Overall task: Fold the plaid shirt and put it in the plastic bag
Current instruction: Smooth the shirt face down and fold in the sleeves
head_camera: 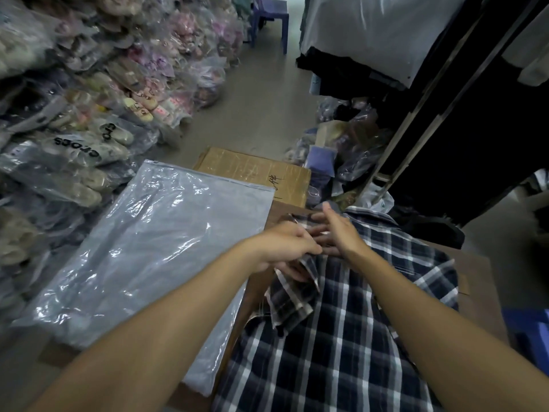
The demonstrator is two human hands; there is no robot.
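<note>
A dark blue and white plaid shirt [341, 331] lies spread on a brown cardboard surface [475, 281], its collar at the far end. My left hand [282, 248] grips the shirt's left sleeve, which is folded in over the body. My right hand [335, 230] lies flat and open on the upper part of the shirt near the collar, fingers pointing left. A clear zip-top plastic bag [154, 248] lies flat to the left of the shirt, its zip edge away from me.
Piles of bagged shoes [74, 129] line the left side. A taped cardboard box [255, 171] sits beyond the bag. Dark garments on a rack [460, 114] stand on the right, with bagged items under them. A blue chair [267, 16] stands far down the aisle.
</note>
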